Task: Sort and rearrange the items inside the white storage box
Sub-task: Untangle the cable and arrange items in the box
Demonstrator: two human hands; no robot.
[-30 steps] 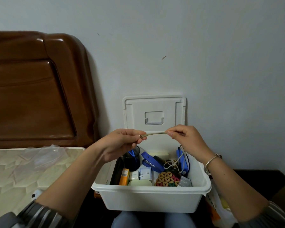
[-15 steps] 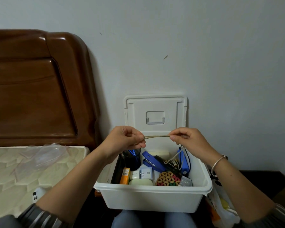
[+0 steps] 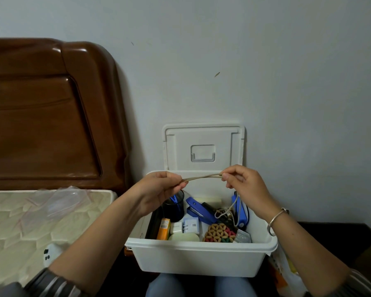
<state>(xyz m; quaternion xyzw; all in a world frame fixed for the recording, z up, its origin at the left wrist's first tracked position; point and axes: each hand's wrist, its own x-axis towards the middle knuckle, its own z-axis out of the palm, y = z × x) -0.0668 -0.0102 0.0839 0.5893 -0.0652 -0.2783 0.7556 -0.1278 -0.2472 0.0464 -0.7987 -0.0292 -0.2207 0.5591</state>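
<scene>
Knees (image 3: 199,286) in blue denim sat nearest, with the white storage box (image 3: 201,260) resting on them, its front rim running level across the view. Just inside that rim lay an orange tube (image 3: 163,229), a white charger (image 3: 176,228), a woven coaster (image 3: 217,232) and a blister pack (image 3: 242,236), packed close together; behind them stood a dark pen cup (image 3: 173,207) at the left wall and a blue stapler (image 3: 198,210) near the middle. Above the box both hands were raised, leaving open air between them and the contents. The left hand (image 3: 159,189) had its fingers curled round one end of a beige cord (image 3: 201,177), and the right hand (image 3: 244,187), with a silver bracelet (image 3: 275,220) on its wrist, pinched the cord between thumb and fingertips. The cord ran nearly taut between the two hands, and its remaining length dropped from the right hand into the box's right rear corner. To the left, the box's edge stood just beside a quilted mattress (image 3: 19,221), on which a clear plastic bag (image 3: 62,202) lay. A printed carrier bag (image 3: 285,273) crowded the box's right side. Behind the hands the open lid (image 3: 202,146) stood upright against the pale wall (image 3: 287,82), and a brown headboard (image 3: 41,114) rose at the far left.
</scene>
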